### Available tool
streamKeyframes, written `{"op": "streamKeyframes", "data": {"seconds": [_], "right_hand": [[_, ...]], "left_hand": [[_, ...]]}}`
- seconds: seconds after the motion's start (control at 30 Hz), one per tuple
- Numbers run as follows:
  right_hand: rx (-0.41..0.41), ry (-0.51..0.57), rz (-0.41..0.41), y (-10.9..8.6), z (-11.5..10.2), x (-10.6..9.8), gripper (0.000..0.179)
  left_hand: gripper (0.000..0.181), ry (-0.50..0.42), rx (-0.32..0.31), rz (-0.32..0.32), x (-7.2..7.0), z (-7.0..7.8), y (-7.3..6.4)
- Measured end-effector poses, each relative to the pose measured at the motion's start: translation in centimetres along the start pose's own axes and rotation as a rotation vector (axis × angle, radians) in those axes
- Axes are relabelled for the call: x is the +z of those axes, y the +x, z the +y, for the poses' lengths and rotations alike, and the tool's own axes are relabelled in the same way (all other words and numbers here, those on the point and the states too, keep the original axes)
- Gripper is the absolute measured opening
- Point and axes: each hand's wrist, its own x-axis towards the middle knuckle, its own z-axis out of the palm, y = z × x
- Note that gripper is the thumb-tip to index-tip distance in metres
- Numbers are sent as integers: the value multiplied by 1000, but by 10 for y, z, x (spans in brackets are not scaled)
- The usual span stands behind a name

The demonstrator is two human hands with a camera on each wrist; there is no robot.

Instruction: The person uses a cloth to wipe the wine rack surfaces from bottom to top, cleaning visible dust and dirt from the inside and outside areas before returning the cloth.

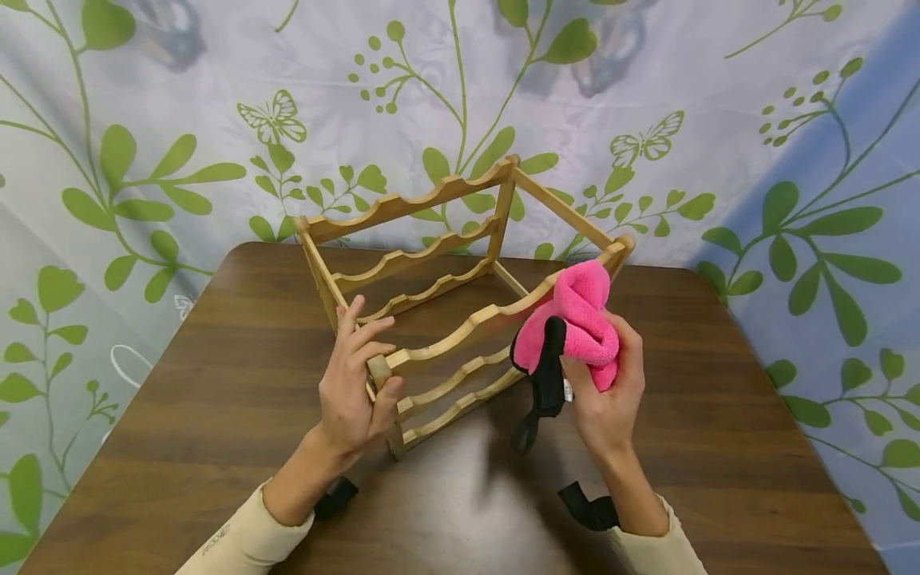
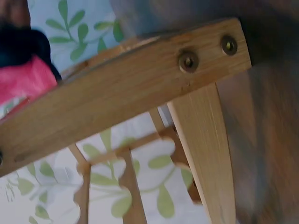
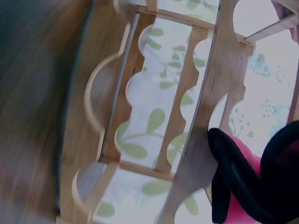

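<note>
A wooden wine rack (image 1: 424, 198) with scalloped rails stands on the table at an angle. My left hand (image 1: 352, 391) grips its near left top corner, thumb on the near side and fingers over the post. In my right hand (image 1: 607, 399) is a bunched pink cloth (image 1: 582, 303) with black edging, held against the right part of the near top rail. A black piece hangs below the cloth. The left wrist view shows the rack's side bar (image 2: 117, 100) with screw heads. Black trim and pink cloth (image 3: 240, 212) lie against a scalloped rail in the right wrist view.
The dark brown wooden table (image 1: 719, 447) extends around the rack. Behind it hangs a pale curtain (image 1: 460, 96) with green leaves and butterflies. A thin white cable (image 1: 129, 359) shows at the left edge. Black straps (image 1: 592, 511) are by the wrists.
</note>
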Motion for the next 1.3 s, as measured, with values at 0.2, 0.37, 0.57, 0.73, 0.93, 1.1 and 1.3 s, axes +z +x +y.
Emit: {"op": "streamKeyframes", "data": {"seconds": [0.2, 0.37, 0.57, 0.73, 0.93, 1.1, 1.3], "right_hand": [[-88, -81, -129, -7, -2, -21, 50], [-114, -120, -258, -9, -4, -35, 49], [-100, -199, -358, -11, -2, -58, 45], [-66, -270, -399, -12, -1, -76, 52], [-17, -459, -478, -11, -10, -88, 49], [71, -769, -637, -16, -9, -84, 50], [218, -778, -779, -38, 4, -68, 49]], "left_hand": [[47, -71, -54, -29, -14, -20, 1], [49, -43, -52, -33, -24, -34, 3], [51, -43, -56, -32, -30, -46, 5], [57, -61, -56, -5, -31, -53, 7], [74, 80, -207, 73, -37, -54, 1], [78, 111, -285, 25, -44, -60, -2], [76, 59, -370, -105, -46, -66, -1]]}}
